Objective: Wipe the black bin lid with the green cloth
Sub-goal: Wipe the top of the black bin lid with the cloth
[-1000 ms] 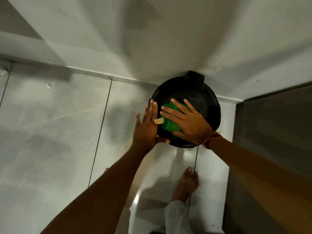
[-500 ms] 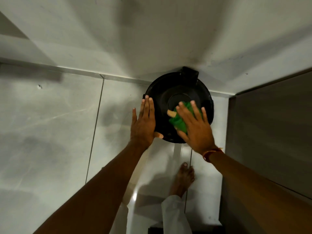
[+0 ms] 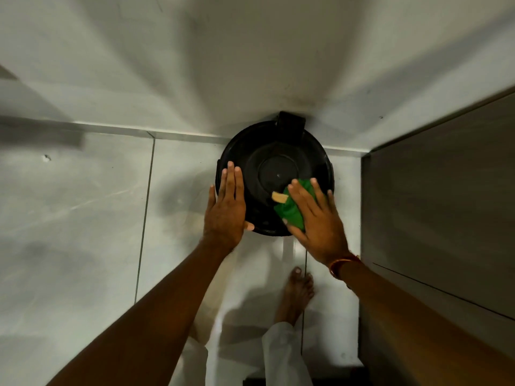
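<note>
Head view: right hand (image 3: 317,218) flat, pressing green cloth (image 3: 289,211) on black bin lid (image 3: 276,151); left hand (image 3: 225,211) flat on rim.

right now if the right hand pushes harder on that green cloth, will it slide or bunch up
The green cloth looks soft and already crumpled, so it would probably bunch rather than stay flat. The black bin lid looks smooth, so the cloth likely slides easily under the flat right hand.

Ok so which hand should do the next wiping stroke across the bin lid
The right hand: it lies flat on the green cloth on the black bin lid. The left hand is bare, bracing the lid's left edge.
</note>
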`<state>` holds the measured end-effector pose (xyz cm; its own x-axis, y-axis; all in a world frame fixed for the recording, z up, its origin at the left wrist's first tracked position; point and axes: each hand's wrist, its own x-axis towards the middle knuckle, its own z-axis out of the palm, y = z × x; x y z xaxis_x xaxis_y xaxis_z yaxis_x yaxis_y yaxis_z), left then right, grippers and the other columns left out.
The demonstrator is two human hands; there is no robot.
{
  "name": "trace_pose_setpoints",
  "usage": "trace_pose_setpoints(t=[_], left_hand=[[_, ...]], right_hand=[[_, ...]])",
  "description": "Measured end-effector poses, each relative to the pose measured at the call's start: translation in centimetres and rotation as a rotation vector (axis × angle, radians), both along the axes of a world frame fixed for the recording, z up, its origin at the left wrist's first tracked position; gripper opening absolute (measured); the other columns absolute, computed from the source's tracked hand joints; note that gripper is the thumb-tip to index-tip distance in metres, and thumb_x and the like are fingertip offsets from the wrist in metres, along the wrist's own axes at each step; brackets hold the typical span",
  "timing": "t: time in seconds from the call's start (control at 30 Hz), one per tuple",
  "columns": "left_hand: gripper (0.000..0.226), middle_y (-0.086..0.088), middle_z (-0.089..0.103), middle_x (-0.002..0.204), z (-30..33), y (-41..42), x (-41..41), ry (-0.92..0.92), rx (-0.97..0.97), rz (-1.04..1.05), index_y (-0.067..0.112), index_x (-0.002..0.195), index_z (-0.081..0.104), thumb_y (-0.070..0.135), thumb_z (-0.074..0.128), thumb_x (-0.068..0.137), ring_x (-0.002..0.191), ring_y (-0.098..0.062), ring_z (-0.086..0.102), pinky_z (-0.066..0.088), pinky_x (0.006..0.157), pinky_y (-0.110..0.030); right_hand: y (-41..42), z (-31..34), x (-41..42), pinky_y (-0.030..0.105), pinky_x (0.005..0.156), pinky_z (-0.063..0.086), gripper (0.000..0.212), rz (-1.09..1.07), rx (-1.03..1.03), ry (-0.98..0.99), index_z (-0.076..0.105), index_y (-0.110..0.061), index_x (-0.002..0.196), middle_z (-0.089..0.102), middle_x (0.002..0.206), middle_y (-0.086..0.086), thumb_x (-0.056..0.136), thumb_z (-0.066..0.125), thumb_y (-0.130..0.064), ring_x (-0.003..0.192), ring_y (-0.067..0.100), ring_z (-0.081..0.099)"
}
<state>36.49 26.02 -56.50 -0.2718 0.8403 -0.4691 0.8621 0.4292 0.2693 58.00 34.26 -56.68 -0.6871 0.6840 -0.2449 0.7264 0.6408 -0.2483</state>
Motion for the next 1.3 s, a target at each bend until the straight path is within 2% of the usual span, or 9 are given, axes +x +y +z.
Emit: trace_pose_setpoints(t=[0.13, 0.47, 0.57, 0.63, 0.77, 0.83, 1.0, 1.13, 1.3], left_hand=[[0.146, -0.016, -0.02, 0.17, 0.0, 0.0, -0.1, -0.002, -0.001, -0.002, 0.006, 0.159, -0.018, 0.052, 0.085, 0.068, 0.159, -0.033, -0.009, 0.011, 0.127, -0.054], [0.123, -0.015, -0.02, 0.17, 0.9, 0.0, -0.1, -0.006, 0.006, -0.006, 0.005, 0.161, -0.015, 0.04, 0.076, 0.086, 0.159, -0.031, -0.012, 0.011, 0.129, -0.055], [0.12, -0.014, -0.02, 0.17, 0.9, 0.0, -0.1, -0.016, 0.019, 0.001, 0.005, 0.161, -0.015, 0.036, 0.076, 0.087, 0.159, -0.031, -0.013, 0.012, 0.129, -0.055], [0.133, -0.014, -0.02, 0.171, 1.0, 0.1, 0.0, -0.041, 0.006, -0.001, 0.005, 0.161, -0.014, 0.04, 0.083, 0.077, 0.159, -0.032, -0.012, 0.013, 0.128, -0.057], [0.139, -0.014, -0.02, 0.17, 1.0, 0.1, -0.1, -0.065, 0.002, 0.002, 0.005, 0.161, -0.014, 0.048, 0.083, 0.071, 0.159, -0.033, -0.012, 0.014, 0.128, -0.058], [0.141, -0.014, -0.021, 0.17, 0.9, 0.1, -0.1, -0.067, 0.002, 0.007, 0.005, 0.161, -0.015, 0.049, 0.084, 0.071, 0.159, -0.033, -0.013, 0.013, 0.128, -0.057], [0.144, -0.013, -0.02, 0.17, 0.5, 0.2, 0.2, -0.063, 0.015, 0.015, 0.006, 0.161, -0.015, 0.043, 0.088, 0.067, 0.159, -0.033, -0.013, 0.012, 0.128, -0.057], [0.143, -0.014, -0.018, 0.171, 0.1, 0.2, 0.1, -0.049, 0.02, 0.014, 0.005, 0.161, -0.013, 0.042, 0.089, 0.067, 0.159, -0.033, -0.011, 0.013, 0.127, -0.058], [0.143, -0.014, -0.017, 0.171, -0.1, -0.1, 0.0, -0.031, 0.035, -0.005, 0.005, 0.161, -0.012, 0.046, 0.087, 0.066, 0.159, -0.033, -0.009, 0.016, 0.127, -0.057]], right_hand=[[3.9, -0.1, -4.1, 0.059, 0.128, 0.012, 0.078, -0.212, 0.011, -0.035, 0.021, -0.024, 0.164, 0.018, 0.173, -0.002, 0.097, 0.049, -0.052, 0.161, 0.033, 0.007], [-3.1, -2.4, -5.0, 0.058, 0.129, 0.011, 0.08, 0.21, 0.193, 0.035, 0.021, -0.025, 0.164, 0.02, 0.173, -0.002, 0.096, 0.045, -0.058, 0.161, 0.031, 0.016], [-4.3, -3.3, -3.5, 0.056, 0.128, 0.019, 0.076, 0.19, 0.267, 0.091, 0.029, -0.024, 0.162, 0.028, 0.171, -0.001, 0.097, 0.05, -0.056, 0.159, 0.031, 0.023], [-3.7, -3.6, -2.3, 0.055, 0.129, 0.018, 0.076, 0.0, 0.25, 0.147, 0.027, -0.022, 0.162, 0.024, 0.171, 0.002, 0.097, 0.051, -0.052, 0.159, 0.033, 0.021], [-0.2, -2.7, -1.7, 0.052, 0.132, 0.014, 0.078, -0.791, -0.126, 0.43, 0.013, -0.014, 0.164, 0.013, 0.174, 0.006, 0.101, 0.038, -0.051, 0.161, 0.027, 0.006], [3.4, -2.3, -1.7, 0.053, 0.131, 0.016, 0.073, -0.902, -0.28, 0.497, 0.016, -0.016, 0.164, 0.019, 0.173, 0.004, 0.103, 0.039, -0.048, 0.162, 0.026, 0.008], [13.3, -1.2, -3.4, 0.048, 0.122, 0.037, 0.058, -0.827, -0.546, 0.417, 0.043, -0.014, 0.153, 0.053, 0.15, 0.016, 0.102, 0.053, -0.039, 0.142, 0.035, 0.048], [14.8, -1.0, -6.8, 0.053, 0.126, 0.025, 0.067, -0.457, -0.283, 0.188, 0.036, -0.017, 0.158, 0.042, 0.161, 0.014, 0.099, 0.054, -0.044, 0.152, 0.035, 0.034], [5.5, -0.1, -6.5, 0.054, 0.129, 0.012, 0.088, -0.266, 0.04, -0.002, 0.015, -0.017, 0.165, 0.014, 0.174, 0.006, 0.096, 0.045, -0.062, 0.161, 0.033, 0.011]])
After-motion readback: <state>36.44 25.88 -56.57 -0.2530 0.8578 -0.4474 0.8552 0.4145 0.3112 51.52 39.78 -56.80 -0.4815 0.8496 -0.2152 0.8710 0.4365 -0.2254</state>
